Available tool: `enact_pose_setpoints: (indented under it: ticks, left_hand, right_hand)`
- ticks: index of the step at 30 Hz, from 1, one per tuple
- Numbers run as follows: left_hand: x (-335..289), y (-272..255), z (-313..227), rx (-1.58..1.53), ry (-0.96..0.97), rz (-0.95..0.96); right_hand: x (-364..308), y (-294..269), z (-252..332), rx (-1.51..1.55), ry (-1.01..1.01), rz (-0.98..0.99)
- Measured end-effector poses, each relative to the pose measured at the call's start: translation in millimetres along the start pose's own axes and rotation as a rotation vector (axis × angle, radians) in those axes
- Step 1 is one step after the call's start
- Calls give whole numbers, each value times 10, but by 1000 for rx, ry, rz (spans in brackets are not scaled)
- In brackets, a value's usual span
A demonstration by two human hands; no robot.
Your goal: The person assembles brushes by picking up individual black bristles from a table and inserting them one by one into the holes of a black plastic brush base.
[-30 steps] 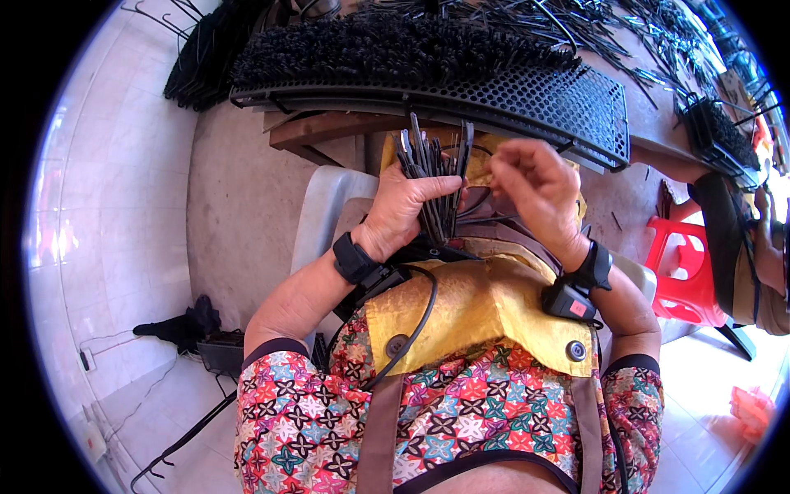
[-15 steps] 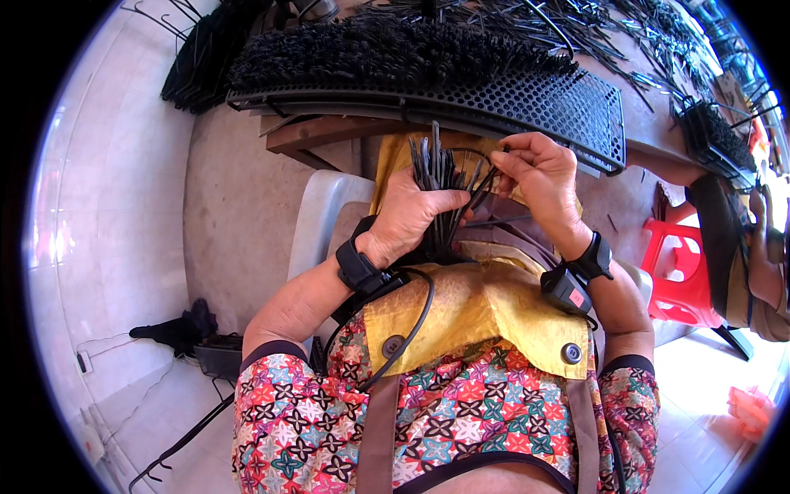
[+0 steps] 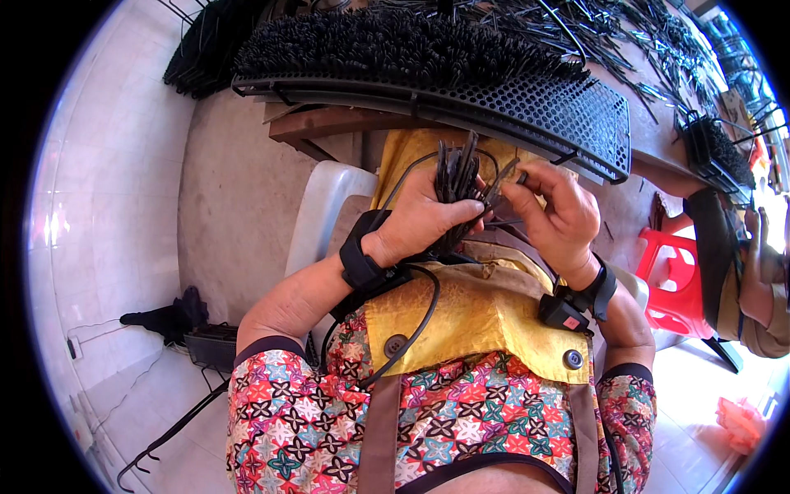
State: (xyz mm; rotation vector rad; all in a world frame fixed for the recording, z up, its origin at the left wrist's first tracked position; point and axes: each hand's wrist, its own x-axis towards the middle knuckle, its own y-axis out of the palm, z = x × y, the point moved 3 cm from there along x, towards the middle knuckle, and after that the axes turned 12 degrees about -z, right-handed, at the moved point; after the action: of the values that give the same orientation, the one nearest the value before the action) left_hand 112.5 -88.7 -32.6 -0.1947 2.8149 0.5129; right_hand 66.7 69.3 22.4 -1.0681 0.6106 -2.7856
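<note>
My left hand (image 3: 421, 216) is wrapped around a bundle of thin dark strips (image 3: 457, 177), held upright in front of the yellow apron (image 3: 461, 309). Its thumb lies across the front of the bundle. Just to the right, my right hand (image 3: 559, 214) is closed, fingers curled, with a thin dark strip whose short tip shows at the thumb and forefinger; the rest of that strip is hidden. Beyond both hands a black perforated tray (image 3: 576, 115) carries densely packed black strips (image 3: 395, 49) standing on end.
Loose dark strips (image 3: 576, 33) litter the table behind the tray. A pale plastic chair (image 3: 325, 206) is under me. At right are a red stool (image 3: 671, 280), another person's arm (image 3: 757, 280) and a smaller filled rack (image 3: 716, 152). A black cable (image 3: 428, 313) loops over the apron.
My right hand has moved slightly down and right, its fingers curling more. The bundle in my left hand has tilted, and its tips lean closer together.
</note>
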Motion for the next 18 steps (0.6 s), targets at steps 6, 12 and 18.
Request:
enact_pose_setpoints:
  ticks: [6,12,18]
  left_hand:
    - [-24,47,-62,141,197,8]
    - [-25,25,-19,91,194,-26]
    - [23,1,15,-152,-50,-110]
  right_hand:
    - [-26,0,258,49,-483,92]
    - [-31,16,232,14,-494,123]
    - [-19,153,-441,430,677,77]
